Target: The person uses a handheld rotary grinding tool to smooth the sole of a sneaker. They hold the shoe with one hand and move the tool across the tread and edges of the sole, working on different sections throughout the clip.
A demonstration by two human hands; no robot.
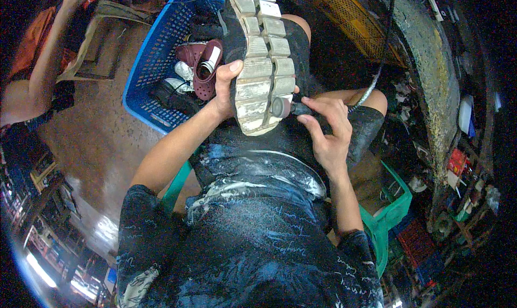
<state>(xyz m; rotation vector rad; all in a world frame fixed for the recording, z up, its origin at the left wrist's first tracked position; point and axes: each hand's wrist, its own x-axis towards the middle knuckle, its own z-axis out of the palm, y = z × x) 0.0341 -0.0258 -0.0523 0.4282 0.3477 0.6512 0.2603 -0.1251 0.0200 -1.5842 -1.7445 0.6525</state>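
My left hand (pixel 225 90) grips a shoe by its edge, with the pale, blocky sole (pixel 256 68) turned up toward me. The thumb lies along the left side of the sole, and most of the fingers are hidden behind it. In my right hand (pixel 331 127) is a dark handheld rotary grinder (pixel 299 109), pinched between thumb and fingers. Its round grey grinding head (pixel 280 107) is at the right edge of the sole, near the lower end; whether it is touching or just above cannot be made out. White dust coats my dark clothes.
A blue plastic basket (pixel 129 92) holds maroon clogs (pixel 207 76) and other shoes. A cable (pixel 371 84) hangs down by my right knee. Farther right are a yellow crate (pixel 358 30) and a worn ledge (pixel 425 82). Green plastic seat parts (pixel 398 203) show beside me. Another person's arm (pixel 46 65) is at far left.
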